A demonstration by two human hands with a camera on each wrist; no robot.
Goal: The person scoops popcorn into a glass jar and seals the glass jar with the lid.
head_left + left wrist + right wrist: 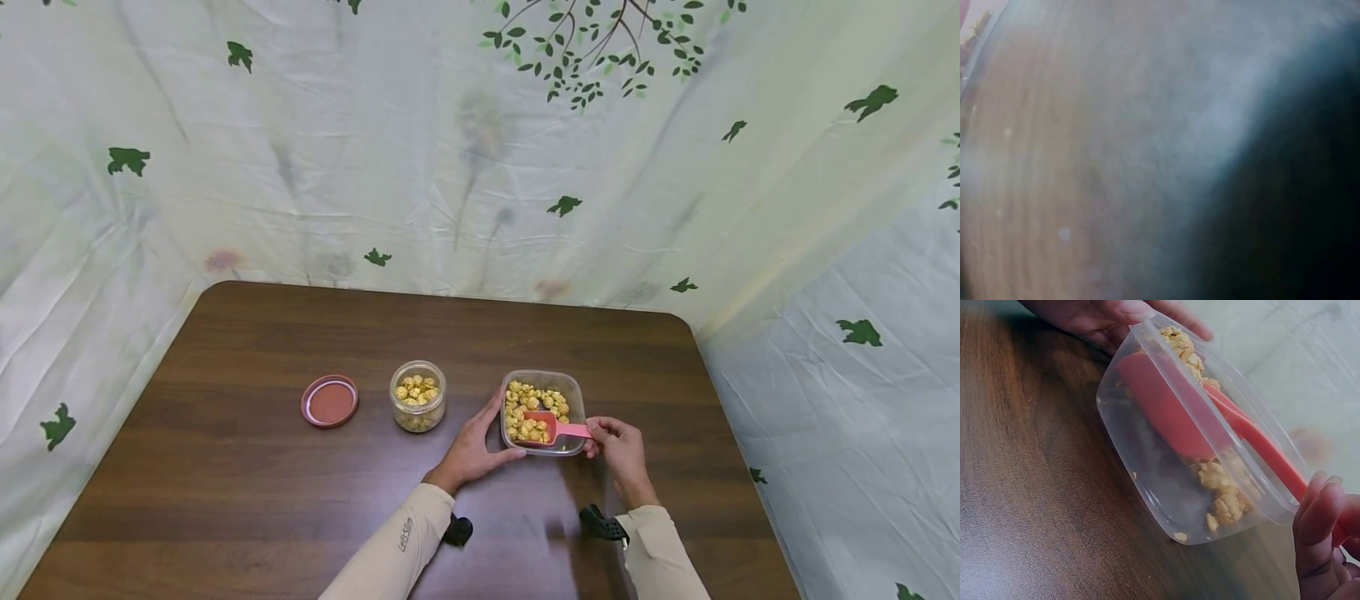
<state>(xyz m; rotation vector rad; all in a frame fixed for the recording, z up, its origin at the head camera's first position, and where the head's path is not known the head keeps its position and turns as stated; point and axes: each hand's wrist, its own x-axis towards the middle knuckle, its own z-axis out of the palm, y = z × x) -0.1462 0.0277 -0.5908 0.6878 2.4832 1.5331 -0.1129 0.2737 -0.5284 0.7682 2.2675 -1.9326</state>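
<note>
A clear plastic container (578,398) of golden popcorn (522,397) stands on the table. My left hand (474,448) holds it at its left side, thumb by the near corner and fingers along the wall. With my right hand (624,454) I pinch the handle of a pink scoop (572,430). The scoop's bowl is down inside the container with popcorn in it. In the right wrist view the scoop (1166,412) shows through the clear wall, popcorn (1225,497) around it. The left wrist view is mostly blurred tabletop and a dark shape.
A clear round jar (417,419) with popcorn in it stands uncovered, left of the container. Farther left lies a reddish round lid (330,402). The brown wooden table (247,483) is bordered by a white, leaf-patterned cloth (420,167) behind and at the sides.
</note>
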